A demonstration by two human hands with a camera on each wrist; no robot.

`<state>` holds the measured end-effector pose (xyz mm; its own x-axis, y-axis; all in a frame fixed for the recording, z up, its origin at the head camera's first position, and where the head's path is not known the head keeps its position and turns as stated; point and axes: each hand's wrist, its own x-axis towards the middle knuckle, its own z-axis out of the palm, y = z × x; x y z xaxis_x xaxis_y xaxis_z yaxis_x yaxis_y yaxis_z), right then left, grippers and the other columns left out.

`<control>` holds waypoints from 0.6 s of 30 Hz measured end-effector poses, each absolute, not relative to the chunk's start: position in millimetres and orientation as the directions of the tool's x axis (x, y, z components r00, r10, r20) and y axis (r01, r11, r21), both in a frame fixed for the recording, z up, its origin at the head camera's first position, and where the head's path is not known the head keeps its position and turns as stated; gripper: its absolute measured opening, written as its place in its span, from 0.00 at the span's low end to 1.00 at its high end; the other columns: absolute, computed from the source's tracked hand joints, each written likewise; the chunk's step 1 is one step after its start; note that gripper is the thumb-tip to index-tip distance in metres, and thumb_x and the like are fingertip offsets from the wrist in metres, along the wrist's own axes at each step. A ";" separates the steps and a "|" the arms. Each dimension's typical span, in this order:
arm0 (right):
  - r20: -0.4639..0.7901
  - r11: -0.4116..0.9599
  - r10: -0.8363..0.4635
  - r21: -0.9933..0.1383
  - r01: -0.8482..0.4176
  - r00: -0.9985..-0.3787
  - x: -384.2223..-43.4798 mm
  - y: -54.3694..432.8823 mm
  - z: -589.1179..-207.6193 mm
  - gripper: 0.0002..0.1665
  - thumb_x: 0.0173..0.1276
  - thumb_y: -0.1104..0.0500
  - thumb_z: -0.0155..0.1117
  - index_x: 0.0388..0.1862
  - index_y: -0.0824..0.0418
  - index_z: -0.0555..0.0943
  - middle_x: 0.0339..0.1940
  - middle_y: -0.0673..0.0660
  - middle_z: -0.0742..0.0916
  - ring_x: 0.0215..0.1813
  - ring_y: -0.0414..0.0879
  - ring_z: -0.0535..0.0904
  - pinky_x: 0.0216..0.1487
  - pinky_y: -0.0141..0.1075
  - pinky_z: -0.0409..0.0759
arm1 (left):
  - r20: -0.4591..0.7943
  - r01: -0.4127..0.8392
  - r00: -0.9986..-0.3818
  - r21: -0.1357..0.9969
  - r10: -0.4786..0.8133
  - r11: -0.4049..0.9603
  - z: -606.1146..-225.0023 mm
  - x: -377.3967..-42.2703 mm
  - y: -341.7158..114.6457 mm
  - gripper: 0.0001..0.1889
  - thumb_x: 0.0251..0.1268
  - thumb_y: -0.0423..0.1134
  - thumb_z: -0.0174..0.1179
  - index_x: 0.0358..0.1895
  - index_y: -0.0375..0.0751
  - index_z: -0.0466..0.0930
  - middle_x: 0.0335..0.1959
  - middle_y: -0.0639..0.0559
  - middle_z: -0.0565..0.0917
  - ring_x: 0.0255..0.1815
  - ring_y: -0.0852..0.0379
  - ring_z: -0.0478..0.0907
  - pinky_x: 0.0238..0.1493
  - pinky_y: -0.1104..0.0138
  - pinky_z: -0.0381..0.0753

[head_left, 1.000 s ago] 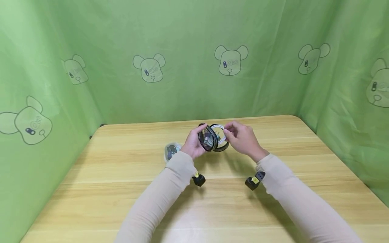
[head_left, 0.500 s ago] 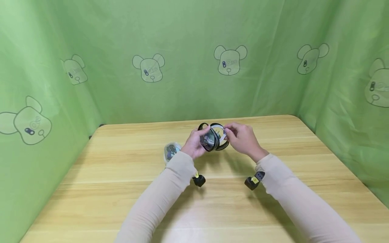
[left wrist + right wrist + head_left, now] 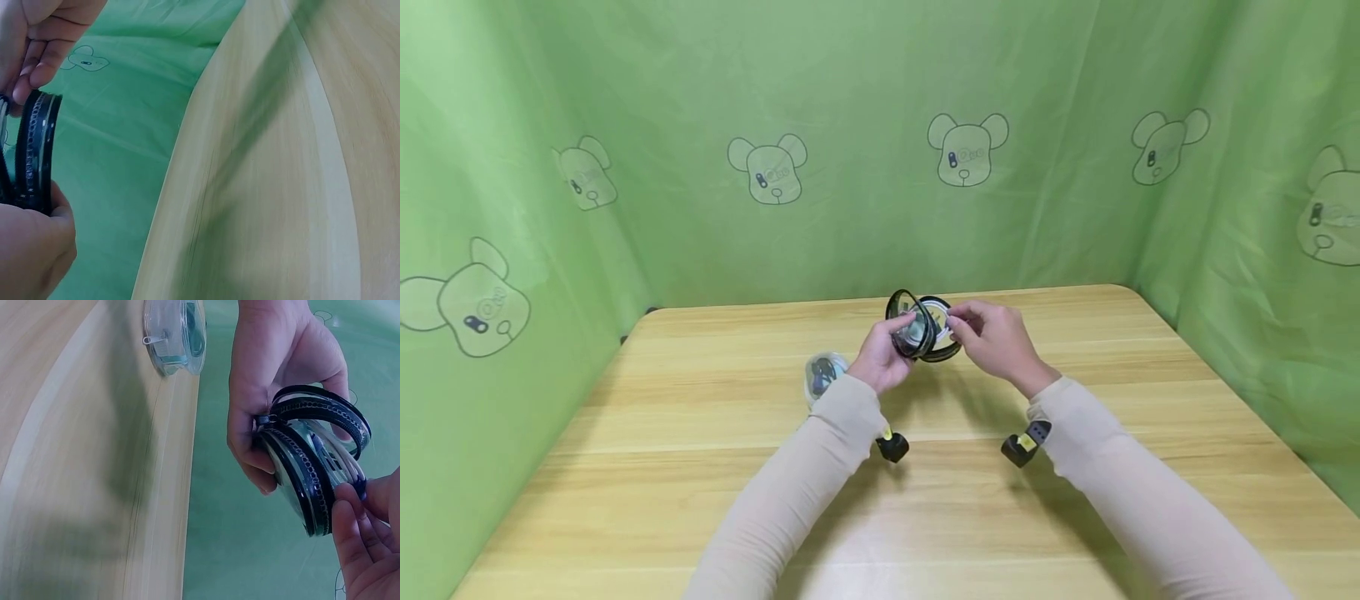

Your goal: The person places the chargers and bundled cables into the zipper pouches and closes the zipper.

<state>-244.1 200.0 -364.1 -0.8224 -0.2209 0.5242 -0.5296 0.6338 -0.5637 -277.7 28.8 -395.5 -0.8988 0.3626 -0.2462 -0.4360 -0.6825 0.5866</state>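
My left hand (image 3: 880, 357) holds a round clear zip case (image 3: 322, 472) with black zipper trim, its lid parted from its body. Inside the case lies a white coiled cable (image 3: 337, 447); plug prongs show within the coil in the head view. With thumb and fingers, my right hand (image 3: 1000, 340) pinches the coil's right side at the case rim, where a small dark blue piece shows between the fingertips. In the left wrist view, only the case's black zipper edge (image 3: 39, 150) shows between the hands; its contents are hidden.
A second clear case (image 3: 823, 375) with a white zipper and dark contents stands on the wooden table (image 3: 737, 492), just left of my left hand. Green curtains (image 3: 865, 233) enclose the table's back and sides. A black wrist camera (image 3: 892, 447) hangs under the left forearm.
The case has tilted and risen slightly away from me. The white coil sits further inside it than a second ago, and the right hand has moved slightly left with its pinch kept.
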 end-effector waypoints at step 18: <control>0.539 0.662 -0.216 -0.531 -0.528 -0.814 -243.8 200.3 -362.4 0.09 0.67 0.64 0.63 0.40 0.69 0.85 0.27 0.57 0.87 0.26 0.46 0.80 0.28 0.37 0.80 | -0.194 -0.452 -0.887 0.557 0.420 -0.697 -395.7 -275.2 30.3 0.28 0.73 0.45 0.45 0.70 0.34 0.58 0.70 0.35 0.63 0.57 0.45 0.71 0.62 0.52 0.70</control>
